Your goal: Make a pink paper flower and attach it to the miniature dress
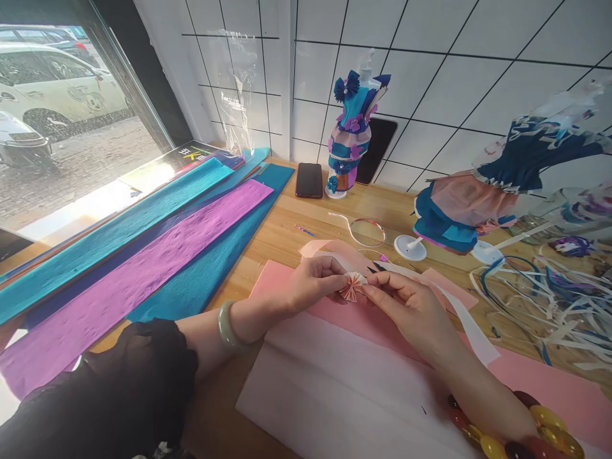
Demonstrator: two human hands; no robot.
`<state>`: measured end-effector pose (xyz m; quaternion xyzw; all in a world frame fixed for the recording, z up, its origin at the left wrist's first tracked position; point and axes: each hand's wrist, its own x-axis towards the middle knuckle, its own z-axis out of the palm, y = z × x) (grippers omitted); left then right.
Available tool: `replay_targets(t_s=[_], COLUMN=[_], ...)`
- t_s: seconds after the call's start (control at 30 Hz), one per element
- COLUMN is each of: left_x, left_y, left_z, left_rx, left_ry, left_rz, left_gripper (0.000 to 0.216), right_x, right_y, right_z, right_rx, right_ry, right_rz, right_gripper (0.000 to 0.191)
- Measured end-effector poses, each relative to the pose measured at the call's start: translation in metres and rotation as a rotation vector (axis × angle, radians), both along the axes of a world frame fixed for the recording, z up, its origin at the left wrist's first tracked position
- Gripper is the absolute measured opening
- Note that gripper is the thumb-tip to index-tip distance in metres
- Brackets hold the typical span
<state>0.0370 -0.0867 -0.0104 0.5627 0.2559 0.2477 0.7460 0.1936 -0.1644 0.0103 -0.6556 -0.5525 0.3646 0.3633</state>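
Note:
Between my two hands is a small pleated paper rosette (352,288), pink with pale edges, its folds fanning out from the middle. My left hand (318,280) pinches its left side between thumb and fingers. On the opposite side, the thumb and fingertips of my right hand (406,303) grip the edge. Pink paper (335,319) and a large whitish-pink sheet (325,370) lie beneath my hands. Just behind the rosette, a dark pointed tip (377,268), perhaps of scissors, shows partly among peach paper strips (335,250).
Long purple (191,245) and turquoise (119,220) crepe paper strips cover the left side. At the back stand a phone (310,180), a small dressed doll form (350,137) and a larger one (478,191). A ribbon coil (367,233) lies mid-table; tangled strips (549,306) spread at right.

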Motion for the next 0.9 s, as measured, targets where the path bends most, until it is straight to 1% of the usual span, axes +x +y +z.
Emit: replay_targets(t_s=[0.07, 0.33, 0.57, 0.73, 0.9], left_x=[0.0005, 0.0004, -0.0008, -0.0005, -0.0002], left_y=[0.0001, 0.0006, 0.0022, 0.0016, 0.0010], left_z=[0.0002, 0.0029, 0.0045, -0.0020, -0.0026], left_rx=[-0.014, -0.009, -0.076, -0.064, -0.054], left_ry=[-0.009, -0.026, -0.016, -0.048, -0.053], left_rz=[0.026, 0.027, 0.005, -0.038, -0.024], left_gripper=[0.016, 0.019, 0.020, 0.026, 0.027], right_x=[0.0008, 0.0030, 0.0059, 0.0053, 0.0029], right_y=[-0.0004, 0.0000, 0.0017, 0.0016, 0.0009], right_z=[-0.0018, -0.0068, -0.0058, -0.0040, -0.0034], right_rx=[0.000, -0.018, -0.036, -0.037, -0.028], right_ry=[0.016, 0.048, 0.019, 0.115, 0.215], right_rz=[0.005, 0.031, 0.041, 0.045, 0.007], right_gripper=[0.020, 0.020, 0.022, 0.020, 0.016])
